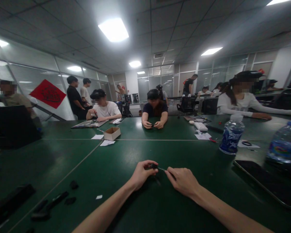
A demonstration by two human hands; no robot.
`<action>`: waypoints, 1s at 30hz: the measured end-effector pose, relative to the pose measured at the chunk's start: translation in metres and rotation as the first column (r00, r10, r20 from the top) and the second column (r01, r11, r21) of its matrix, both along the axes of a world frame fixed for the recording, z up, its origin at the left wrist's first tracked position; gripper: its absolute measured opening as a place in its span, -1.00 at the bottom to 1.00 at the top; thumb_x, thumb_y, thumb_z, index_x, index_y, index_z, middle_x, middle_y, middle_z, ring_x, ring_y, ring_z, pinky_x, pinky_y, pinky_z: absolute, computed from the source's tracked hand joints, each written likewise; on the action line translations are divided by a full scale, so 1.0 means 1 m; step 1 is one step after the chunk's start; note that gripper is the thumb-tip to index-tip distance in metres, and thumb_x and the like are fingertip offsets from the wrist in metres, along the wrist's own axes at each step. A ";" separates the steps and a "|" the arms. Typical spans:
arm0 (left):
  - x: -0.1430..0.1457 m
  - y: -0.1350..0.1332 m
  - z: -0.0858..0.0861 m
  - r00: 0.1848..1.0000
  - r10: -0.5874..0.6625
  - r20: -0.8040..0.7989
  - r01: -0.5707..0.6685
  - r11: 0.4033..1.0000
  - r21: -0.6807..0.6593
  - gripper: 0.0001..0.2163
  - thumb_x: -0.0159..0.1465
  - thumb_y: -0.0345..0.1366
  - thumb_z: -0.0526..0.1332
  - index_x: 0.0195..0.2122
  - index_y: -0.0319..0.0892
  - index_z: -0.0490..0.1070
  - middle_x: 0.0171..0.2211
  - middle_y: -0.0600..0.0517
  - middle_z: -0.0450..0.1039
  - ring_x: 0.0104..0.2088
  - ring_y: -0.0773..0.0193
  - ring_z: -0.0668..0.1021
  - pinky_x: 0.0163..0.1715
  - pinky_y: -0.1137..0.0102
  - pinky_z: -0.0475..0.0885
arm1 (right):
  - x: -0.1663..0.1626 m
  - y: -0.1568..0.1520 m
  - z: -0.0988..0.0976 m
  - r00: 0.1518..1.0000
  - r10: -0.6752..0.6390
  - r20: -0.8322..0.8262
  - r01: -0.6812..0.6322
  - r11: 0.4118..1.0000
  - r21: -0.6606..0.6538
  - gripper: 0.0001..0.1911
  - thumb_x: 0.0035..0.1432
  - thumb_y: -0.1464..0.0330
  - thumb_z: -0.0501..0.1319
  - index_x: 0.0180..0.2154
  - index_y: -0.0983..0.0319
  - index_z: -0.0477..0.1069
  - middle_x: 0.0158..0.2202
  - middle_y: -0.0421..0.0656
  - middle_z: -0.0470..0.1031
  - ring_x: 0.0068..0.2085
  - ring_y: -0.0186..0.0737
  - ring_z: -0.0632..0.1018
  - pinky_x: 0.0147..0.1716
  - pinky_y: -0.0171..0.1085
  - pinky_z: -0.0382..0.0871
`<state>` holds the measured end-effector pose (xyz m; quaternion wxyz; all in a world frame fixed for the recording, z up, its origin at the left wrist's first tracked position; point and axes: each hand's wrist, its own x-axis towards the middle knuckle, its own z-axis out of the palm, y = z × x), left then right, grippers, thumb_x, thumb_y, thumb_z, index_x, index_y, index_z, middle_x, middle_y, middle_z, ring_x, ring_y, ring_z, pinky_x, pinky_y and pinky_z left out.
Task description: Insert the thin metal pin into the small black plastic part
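Note:
My left hand (142, 174) is closed in a pinch on a small black part (154, 166) just above the green table (126, 155). My right hand (183, 181) is closed on a thin dark tool (163, 169) whose tip meets the black part. Both hands are close together at the middle of the table, near my edge. What the black part is cannot be made out.
Small black pieces (74, 185) and a long black piece (50, 205) lie at the left. A dark tablet (269, 186) and two water bottles (231, 134) stand at the right. A small cardboard box (112, 133) sits farther off. Several people sit across the table.

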<state>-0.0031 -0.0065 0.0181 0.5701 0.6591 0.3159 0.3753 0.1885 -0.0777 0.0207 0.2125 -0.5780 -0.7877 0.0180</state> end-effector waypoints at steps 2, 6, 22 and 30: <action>0.000 0.000 0.001 0.999 -0.006 0.033 0.007 0.999 -0.042 -0.72 0.01 -0.27 0.34 -0.25 -0.25 0.48 -0.38 0.01 0.44 -0.40 0.31 0.45 -0.34 0.39 0.39 | 0.001 0.000 -0.001 1.000 0.015 -0.014 -0.015 1.000 0.009 -0.60 0.33 0.26 -0.15 -0.33 0.24 0.39 -0.49 -0.17 0.46 -0.54 -0.34 0.44 -0.53 -0.40 0.27; 0.002 -0.003 0.003 0.999 -0.038 0.004 0.038 0.997 -0.065 -0.73 0.01 -0.26 0.35 -0.28 -0.27 0.48 -0.39 0.00 0.46 -0.39 0.29 0.46 -0.33 0.38 0.39 | 0.001 0.001 -0.003 0.998 0.040 -0.052 -0.036 0.996 0.083 -0.57 0.34 0.26 -0.19 -0.33 0.25 0.38 -0.49 -0.17 0.45 -0.54 -0.35 0.44 -0.54 -0.41 0.23; 0.004 0.001 -0.006 0.981 0.029 0.190 0.005 0.985 -0.175 -0.66 0.09 -0.12 0.30 -0.21 -0.27 0.48 -0.24 -0.07 0.41 -0.20 0.22 0.45 -0.17 0.30 0.43 | -0.004 0.001 0.002 0.994 -0.037 0.106 0.031 0.998 0.062 -0.61 0.33 0.27 -0.16 -0.35 0.20 0.37 -0.51 -0.19 0.48 -0.54 -0.33 0.47 -0.56 -0.42 0.19; 0.003 0.000 -0.006 0.970 0.026 0.242 0.011 0.989 -0.148 -0.60 0.09 -0.17 0.31 -0.06 -0.20 0.40 -0.18 -0.08 0.40 -0.14 0.18 0.45 -0.14 0.26 0.43 | -0.004 0.002 0.003 0.992 -0.027 0.125 0.022 0.999 0.037 -0.62 0.33 0.28 -0.15 -0.35 0.22 0.37 -0.49 -0.16 0.47 -0.52 -0.32 0.47 -0.52 -0.40 0.22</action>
